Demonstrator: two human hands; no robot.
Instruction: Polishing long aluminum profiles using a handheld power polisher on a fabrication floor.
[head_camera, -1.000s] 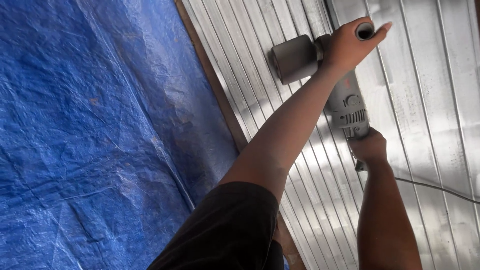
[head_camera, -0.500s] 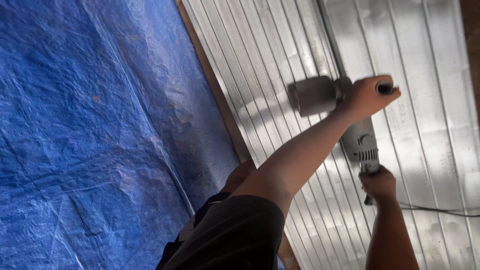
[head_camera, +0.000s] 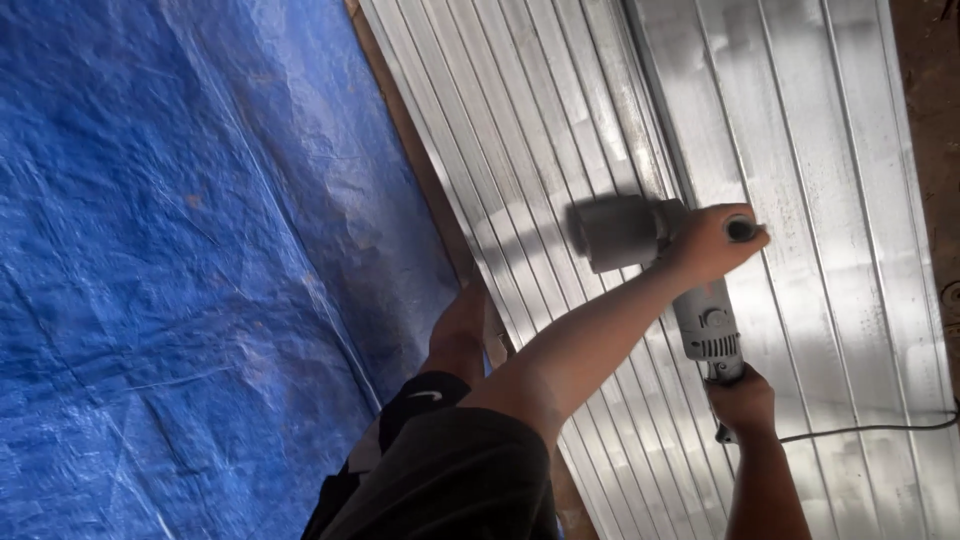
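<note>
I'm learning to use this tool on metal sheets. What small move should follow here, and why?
Probably slide the grinder a little further along the same groove of the ribbed metal sheet. The left hand grips the side handle, the right hand holds the rear by the cord, and the drum head sits on the ribs.

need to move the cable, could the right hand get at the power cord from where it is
Probably yes. The right hand grips the rear of the grey power tool, and the black cord leaves the tool right beside it, lying free across the ribbed metal panels. It would have to loosen its grip first.
</note>
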